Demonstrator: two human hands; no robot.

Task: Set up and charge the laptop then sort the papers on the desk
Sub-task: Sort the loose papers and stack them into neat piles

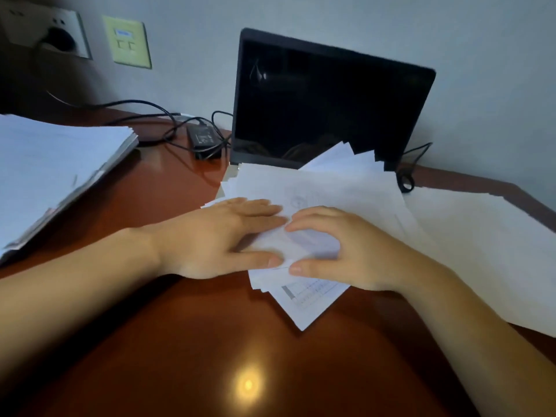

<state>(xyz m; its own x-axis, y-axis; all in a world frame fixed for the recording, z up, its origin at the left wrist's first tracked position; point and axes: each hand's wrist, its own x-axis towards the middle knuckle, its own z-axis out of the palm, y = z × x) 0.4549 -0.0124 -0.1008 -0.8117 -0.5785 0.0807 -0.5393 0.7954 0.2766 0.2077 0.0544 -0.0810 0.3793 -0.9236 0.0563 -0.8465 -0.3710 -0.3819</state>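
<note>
left hand (pixel 210 236): grip open, flat on papers (pixel 331 188) | right hand (pixel 346 251): grip open, arched, fingertips (pixel 291 227) on papers | papers before laptop (pixel 325 100)

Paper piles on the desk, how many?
3: thick stack at the left; fanned pile in the middle, under left hand and right hand; loose sheets at the right. More may be hidden.

Grey wall (pixel 331 19), glossy red-brown desk (pixel 180 341)
</note>
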